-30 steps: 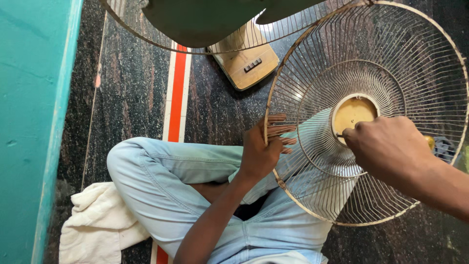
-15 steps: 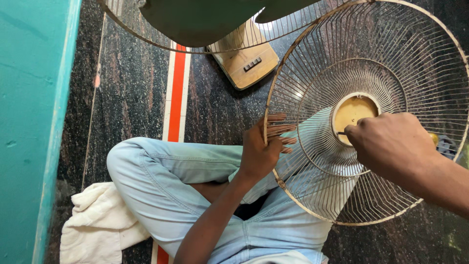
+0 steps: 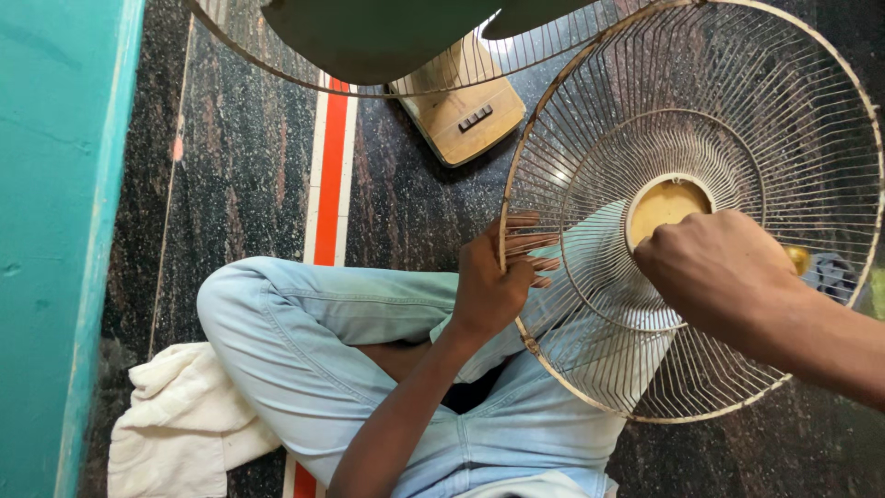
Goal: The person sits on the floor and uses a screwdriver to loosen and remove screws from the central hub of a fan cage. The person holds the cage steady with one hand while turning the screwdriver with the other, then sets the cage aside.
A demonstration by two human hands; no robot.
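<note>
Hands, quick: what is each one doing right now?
Left hand: closed on the rim of the wire fan guard, fingers through the wires.
Right hand: curled over the guard near its centre; whether it grips anything cannot be told.

Dark speckled floor (image 3: 230, 184) w/ orange stripe (image 3: 332, 184); white cloth (image 3: 180, 429), tan fan base (image 3: 461, 106).

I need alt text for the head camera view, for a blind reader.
A seated person's left hand grips the rim of a round wire fan guard while the right hand works at its yellowed centre disc. A white cloth lies on the dark floor.
</note>
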